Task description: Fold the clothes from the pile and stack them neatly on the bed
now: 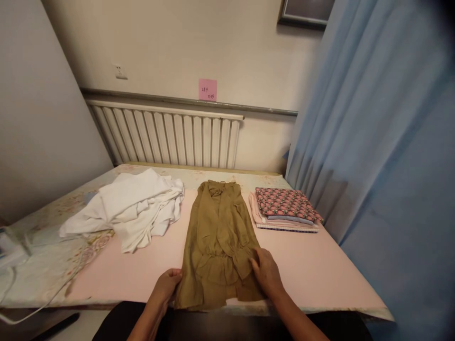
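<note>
A long olive-brown garment (220, 227) lies flat in the middle of the table, its sides folded inward. Its neck end points to the wall, and gathered, ruffled fabric shows near the end closest to me. I cannot tell whether it is a dress or a long blouse. My left hand (167, 288) pinches its lower left edge between thumb and fingers. On the opposite edge, a little farther up, my right hand (266, 272) has its fingers closed on the cloth, with some fingertips hidden.
A rumpled heap of white clothes (142, 203) lies at left. At right is a folded stack topped by pink-and-dark patterned cloth (284, 202). A pink mat (313, 265) covers much of the table. Beyond are a radiator (170, 135) and blue curtain (355, 118); a white cord (39, 310) hangs front left.
</note>
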